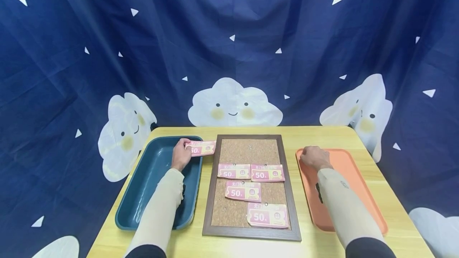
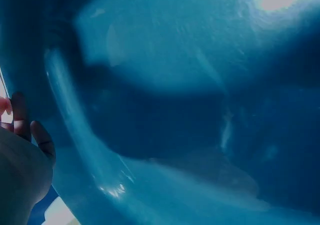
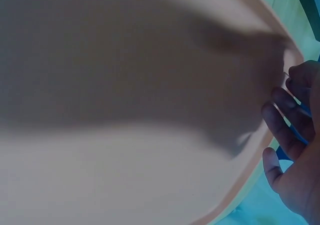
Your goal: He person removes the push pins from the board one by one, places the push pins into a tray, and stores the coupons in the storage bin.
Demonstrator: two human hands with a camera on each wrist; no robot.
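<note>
Left hand (image 1: 181,155) pinching coupon (image 1: 201,149) by end, leaving most print visible; between hands, pins (image 1: 266,204) fix four coupons (image 1: 234,171) to corkboard (image 1: 247,152); right hand (image 1: 316,157) curled over orange tray (image 1: 342,163), contents unclear.

A bare strip of table (image 1: 299,194) is left passable between the cork board (image 1: 233,152) and the orange tray (image 1: 344,166), though the tray's far left corner is obstructed by the right hand (image 1: 315,157). The narrower strip beside the blue bin (image 1: 143,194) is crossed at its far end by a ticket (image 1: 202,149) held in the left hand (image 1: 181,155); whether the board's frame is touched by it cannot be told.
</note>
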